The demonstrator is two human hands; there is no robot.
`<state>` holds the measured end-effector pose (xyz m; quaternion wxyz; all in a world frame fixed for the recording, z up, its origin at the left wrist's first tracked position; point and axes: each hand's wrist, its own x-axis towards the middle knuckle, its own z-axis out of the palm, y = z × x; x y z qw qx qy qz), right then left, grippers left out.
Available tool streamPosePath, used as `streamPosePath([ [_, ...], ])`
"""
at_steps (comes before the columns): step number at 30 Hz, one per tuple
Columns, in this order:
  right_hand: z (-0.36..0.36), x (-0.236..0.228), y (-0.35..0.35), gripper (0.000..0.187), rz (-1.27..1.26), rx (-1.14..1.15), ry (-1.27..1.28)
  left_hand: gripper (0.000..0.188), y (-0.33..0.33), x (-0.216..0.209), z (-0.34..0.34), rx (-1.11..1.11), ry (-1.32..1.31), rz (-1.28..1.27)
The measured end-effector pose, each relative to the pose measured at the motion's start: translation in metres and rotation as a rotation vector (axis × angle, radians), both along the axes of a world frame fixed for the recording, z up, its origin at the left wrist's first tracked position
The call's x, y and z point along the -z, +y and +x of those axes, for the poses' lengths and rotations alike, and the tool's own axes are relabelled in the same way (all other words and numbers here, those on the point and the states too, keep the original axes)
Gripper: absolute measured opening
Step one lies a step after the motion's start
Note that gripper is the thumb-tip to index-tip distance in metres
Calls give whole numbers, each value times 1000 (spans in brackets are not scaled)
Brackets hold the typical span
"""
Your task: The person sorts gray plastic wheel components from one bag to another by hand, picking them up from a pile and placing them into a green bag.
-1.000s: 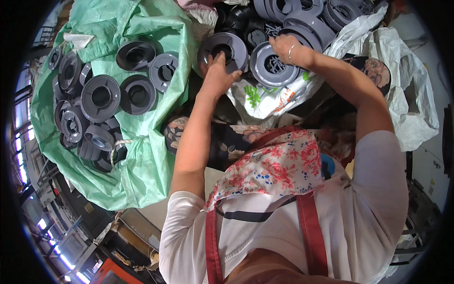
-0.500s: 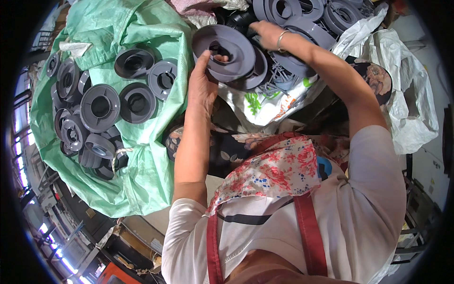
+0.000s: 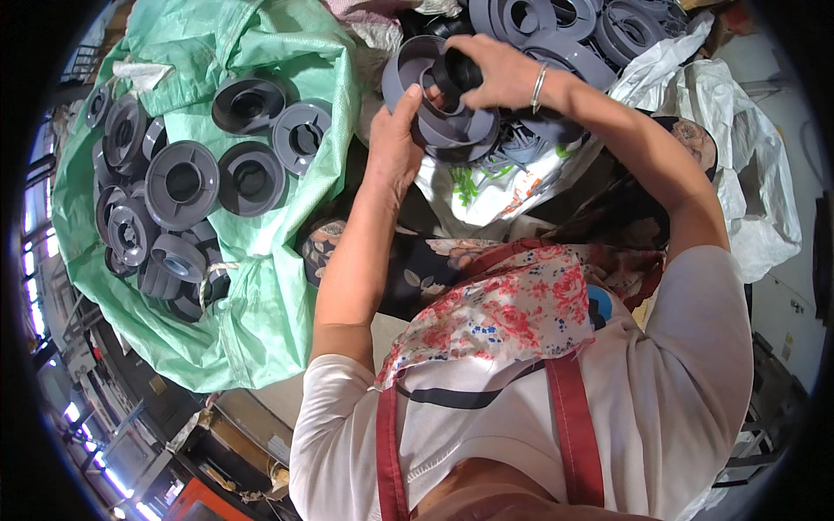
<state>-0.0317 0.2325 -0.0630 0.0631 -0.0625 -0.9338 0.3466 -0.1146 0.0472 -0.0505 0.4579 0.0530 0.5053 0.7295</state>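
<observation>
My left hand [image 3: 396, 143] grips a grey round plastic fitting [image 3: 400, 69], a wide flanged piece with a hole in its middle. The thumb lies on the rim, and other fingertips show through the hole. In my right hand [image 3: 502, 71] is a black plastic ring [image 3: 461, 71], pinched between thumb and fingers. It is held tilted at the hole of the grey fitting, touching or very close; I cannot tell which. Just beneath both hands, thin grey plastic scraps [image 3: 521, 146] lie on a white sack [image 3: 465, 208] across my lap.
To the left stands a green woven sack [image 3: 252, 343] with several grey fittings [image 3: 182, 184] in it. More grey fittings [image 3: 632, 30] are heaped at the far right, beside crumpled white sacking [image 3: 751, 204]. A pink cloth [image 3: 369, 10] lies at the far side.
My right hand has come left from the far pile and now has the black ring at the grey fitting. The left hand has shifted slightly right, turning the fitting more on edge.
</observation>
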Motion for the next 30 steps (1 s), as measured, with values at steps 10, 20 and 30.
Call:
streamPosePath([
  [10, 25, -34, -23, 76, 259, -239, 113, 42, -10, -12, 2, 191, -52, 35],
  [20, 38, -36, -24, 72, 551, -449, 195, 38, -17, -1, -5, 310, -173, 75],
  [30, 44, -30, -42, 81, 237, -128, -101, 39, -13, -1, 11, 188, -239, 18],
])
